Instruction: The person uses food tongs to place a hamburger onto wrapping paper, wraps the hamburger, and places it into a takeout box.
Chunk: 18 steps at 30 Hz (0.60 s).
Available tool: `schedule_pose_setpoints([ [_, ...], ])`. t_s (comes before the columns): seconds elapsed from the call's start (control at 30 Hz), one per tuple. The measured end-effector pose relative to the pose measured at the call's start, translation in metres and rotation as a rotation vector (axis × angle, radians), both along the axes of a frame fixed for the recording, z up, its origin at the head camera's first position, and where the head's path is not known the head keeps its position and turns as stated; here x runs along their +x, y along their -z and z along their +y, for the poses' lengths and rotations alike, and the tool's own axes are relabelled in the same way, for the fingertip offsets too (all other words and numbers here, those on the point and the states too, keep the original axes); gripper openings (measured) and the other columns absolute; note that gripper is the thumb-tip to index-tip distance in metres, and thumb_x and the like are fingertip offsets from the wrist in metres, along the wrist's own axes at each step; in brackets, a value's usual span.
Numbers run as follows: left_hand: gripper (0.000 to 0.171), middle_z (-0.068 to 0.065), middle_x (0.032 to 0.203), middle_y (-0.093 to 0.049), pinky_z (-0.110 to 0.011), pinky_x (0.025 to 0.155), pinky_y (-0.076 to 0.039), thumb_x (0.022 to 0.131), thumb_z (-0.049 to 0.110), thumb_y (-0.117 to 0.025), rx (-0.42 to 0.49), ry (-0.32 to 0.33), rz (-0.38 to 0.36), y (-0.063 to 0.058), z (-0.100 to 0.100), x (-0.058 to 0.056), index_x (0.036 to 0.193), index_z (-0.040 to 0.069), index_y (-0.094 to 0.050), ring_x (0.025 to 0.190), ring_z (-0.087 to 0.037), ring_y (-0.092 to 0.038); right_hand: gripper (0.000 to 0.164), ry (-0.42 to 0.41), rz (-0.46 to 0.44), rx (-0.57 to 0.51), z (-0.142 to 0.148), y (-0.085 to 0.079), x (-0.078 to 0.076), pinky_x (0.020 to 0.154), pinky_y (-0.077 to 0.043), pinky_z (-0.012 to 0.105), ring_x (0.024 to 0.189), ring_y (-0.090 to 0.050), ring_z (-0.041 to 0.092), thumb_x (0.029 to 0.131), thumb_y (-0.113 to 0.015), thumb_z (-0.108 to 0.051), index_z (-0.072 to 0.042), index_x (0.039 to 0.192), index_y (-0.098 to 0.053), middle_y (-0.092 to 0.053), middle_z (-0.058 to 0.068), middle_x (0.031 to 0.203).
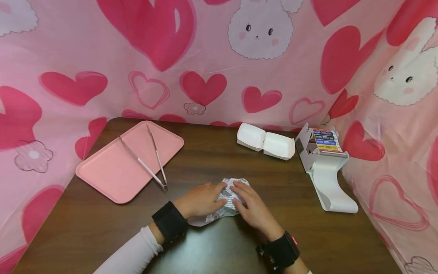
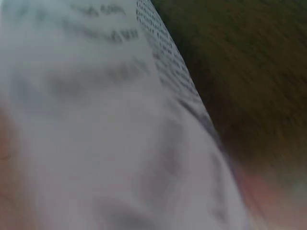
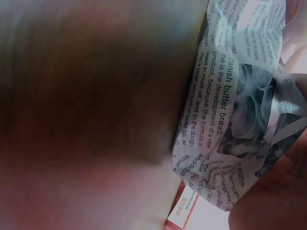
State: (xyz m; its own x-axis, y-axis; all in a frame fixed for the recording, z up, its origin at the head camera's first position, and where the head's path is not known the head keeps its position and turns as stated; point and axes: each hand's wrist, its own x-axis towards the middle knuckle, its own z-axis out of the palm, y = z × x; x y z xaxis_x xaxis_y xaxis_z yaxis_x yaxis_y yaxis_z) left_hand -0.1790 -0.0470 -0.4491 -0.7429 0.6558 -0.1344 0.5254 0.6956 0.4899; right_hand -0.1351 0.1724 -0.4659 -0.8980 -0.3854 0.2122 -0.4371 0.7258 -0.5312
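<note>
A crumpled bundle of printed newspaper-style wrapping paper [image 1: 226,198] lies on the table between the two hands. My left hand [image 1: 205,200] rests on its left side, with the index finger and thumb fairly straight and apart. From the other side my right hand [image 1: 254,208] presses on it, fingers laid over the top. The paper [image 3: 206,110] shows black print and pictures in the right wrist view. A loose flap [image 1: 200,220] sticks out beneath the left wrist. What lies inside the paper is hidden. The left wrist view is mostly blurred printed paper [image 2: 110,120].
A pink tray [image 1: 116,167] with metal tongs [image 1: 147,165] across it is at the left. Toward the back stands an unfolded white box [image 1: 278,144]. A label dispenser [image 1: 309,154] with a white strip [image 1: 330,186] hanging out is at the right. Patterned cloth [image 1: 205,49] surrounds the table.
</note>
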Motion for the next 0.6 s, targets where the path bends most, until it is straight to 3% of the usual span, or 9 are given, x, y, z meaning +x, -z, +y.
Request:
schedule_pose_setpoints([
  [0.27,0.057,-0.015,0.144,-0.058,-0.051,0.110,-0.040,0.106,0.040,-0.048,0.020,0.029,-0.042,-0.004,-0.002,0.000,0.153,0.008,-0.040,0.135,-0.038,-0.050,0.044,-0.089,-0.068,0.042,0.009,-0.006,-0.010,0.116,-0.029,0.056,0.144,-0.041,0.033,0.097,-0.067,-0.015,-0.006,0.140,-0.060,-0.050,0.012,0.152],
  [0.6,0.057,-0.018,0.153,-0.046,-0.049,0.115,-0.034,0.109,0.038,-0.042,0.093,0.063,-0.209,-0.007,-0.015,-0.004,0.159,0.014,-0.032,0.141,-0.031,-0.044,0.048,-0.187,-0.183,0.049,0.024,-0.007,-0.023,0.116,-0.028,0.059,0.151,-0.030,0.029,0.100,-0.063,-0.024,-0.017,0.147,-0.054,-0.041,0.004,0.160],
])
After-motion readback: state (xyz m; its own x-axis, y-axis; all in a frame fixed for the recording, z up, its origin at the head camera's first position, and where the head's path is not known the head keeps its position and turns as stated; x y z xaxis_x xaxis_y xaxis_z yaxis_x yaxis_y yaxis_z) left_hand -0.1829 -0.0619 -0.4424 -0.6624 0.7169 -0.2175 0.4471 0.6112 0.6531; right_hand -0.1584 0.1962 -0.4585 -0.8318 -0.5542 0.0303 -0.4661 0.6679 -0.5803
